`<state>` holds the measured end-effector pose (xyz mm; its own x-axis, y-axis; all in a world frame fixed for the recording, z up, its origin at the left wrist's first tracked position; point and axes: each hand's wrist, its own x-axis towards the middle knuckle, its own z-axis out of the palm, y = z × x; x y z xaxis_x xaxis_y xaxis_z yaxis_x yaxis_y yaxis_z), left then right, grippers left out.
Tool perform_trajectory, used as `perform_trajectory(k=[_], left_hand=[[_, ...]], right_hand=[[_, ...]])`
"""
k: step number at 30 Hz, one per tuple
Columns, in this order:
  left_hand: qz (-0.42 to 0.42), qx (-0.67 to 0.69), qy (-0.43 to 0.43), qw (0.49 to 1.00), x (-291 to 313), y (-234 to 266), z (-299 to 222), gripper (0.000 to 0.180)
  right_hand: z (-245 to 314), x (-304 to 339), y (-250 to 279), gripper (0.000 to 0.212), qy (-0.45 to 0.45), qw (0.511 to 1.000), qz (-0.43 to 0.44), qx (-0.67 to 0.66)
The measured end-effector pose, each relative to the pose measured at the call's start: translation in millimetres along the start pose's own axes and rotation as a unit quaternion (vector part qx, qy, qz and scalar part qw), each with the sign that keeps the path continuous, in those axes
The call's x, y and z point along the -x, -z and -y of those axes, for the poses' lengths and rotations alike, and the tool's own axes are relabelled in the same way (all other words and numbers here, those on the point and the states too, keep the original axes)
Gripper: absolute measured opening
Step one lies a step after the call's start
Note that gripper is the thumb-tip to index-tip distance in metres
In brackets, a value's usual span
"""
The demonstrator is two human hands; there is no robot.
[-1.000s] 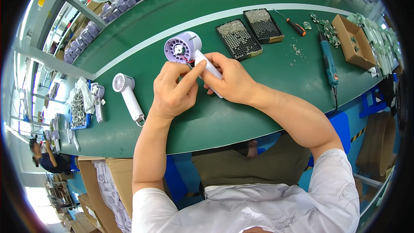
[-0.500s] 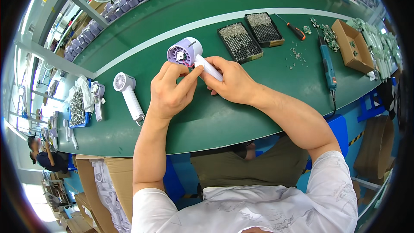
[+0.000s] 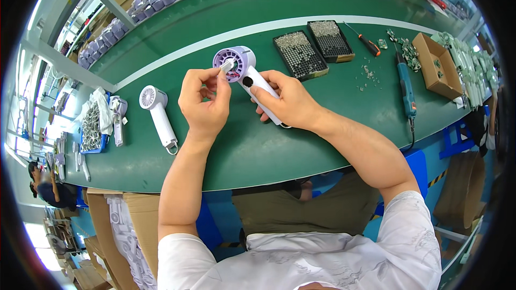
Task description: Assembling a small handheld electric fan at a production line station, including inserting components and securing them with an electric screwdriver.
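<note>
My right hand (image 3: pixel 287 99) is wrapped round the white handle of a handheld fan (image 3: pixel 251 60), whose purple round head tilts up and to the left. A black round spot shows on the handle just below the head. At the open face of the head, my left hand (image 3: pixel 205 102) pinches a small white piece (image 3: pixel 228 66) between thumb and forefinger. Its exact kind is too small to tell. A second handheld fan (image 3: pixel 161 118), white with a grille and a wrist loop, lies on the green table to the left of my hands.
Two black trays of screws (image 3: pixel 301 56) lie beyond my right hand. Farther right are a screwdriver (image 3: pixel 370 45), loose small parts (image 3: pixel 368 72), a teal electric screwdriver (image 3: pixel 406 86) and a cardboard box (image 3: pixel 438 72). A blue tray (image 3: pixel 97 149) with metal loops stands at left. Another person (image 3: pixel 54 190) sits far left.
My left hand has drawn back from the handle's top and now pinches a white piece at the fan's face. The fan has turned, baring the black spot on its handle.
</note>
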<state>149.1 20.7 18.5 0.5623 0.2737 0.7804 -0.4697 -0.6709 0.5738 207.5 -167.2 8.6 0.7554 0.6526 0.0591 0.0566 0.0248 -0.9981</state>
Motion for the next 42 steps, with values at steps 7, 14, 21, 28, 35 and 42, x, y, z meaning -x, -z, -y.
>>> perform_trajectory(k=[7, 14, 21, 28, 35, 42], left_hand=[[0.005, 0.110, 0.206, 0.972, 2.6, 3.2, 8.3, 0.009], [0.041, 0.107, 0.144, 0.983, 4.7, 3.1, 6.4, 0.029], [0.090, 0.066, 0.094, 0.989, 1.7, 1.0, -0.1, 0.046], [0.117, 0.061, 0.114, 0.985, 1.8, 1.3, -3.1, 0.056], [0.175, 0.086, 0.154, 0.969, 2.7, 5.9, -0.7, 0.049], [0.161, 0.192, 0.209, 0.945, 1.6, 19.2, 9.3, 0.020]], right_hand=[[-1.0, -1.1, 0.9, 0.041, -0.017, 1.000, 0.005, -0.026], [-0.3, -2.5, 2.7, 0.044, -0.013, 1.000, -0.020, -0.011], [4.3, -2.0, 5.6, 0.044, -0.024, 0.999, -0.023, 0.022], [-0.3, -4.2, 4.6, 0.045, 0.012, 0.998, -0.058, 0.015], [3.6, -3.5, 6.4, 0.041, 0.034, 0.996, -0.081, 0.024], [10.9, -1.6, 10.0, 0.037, 0.046, 0.995, -0.084, 0.006]])
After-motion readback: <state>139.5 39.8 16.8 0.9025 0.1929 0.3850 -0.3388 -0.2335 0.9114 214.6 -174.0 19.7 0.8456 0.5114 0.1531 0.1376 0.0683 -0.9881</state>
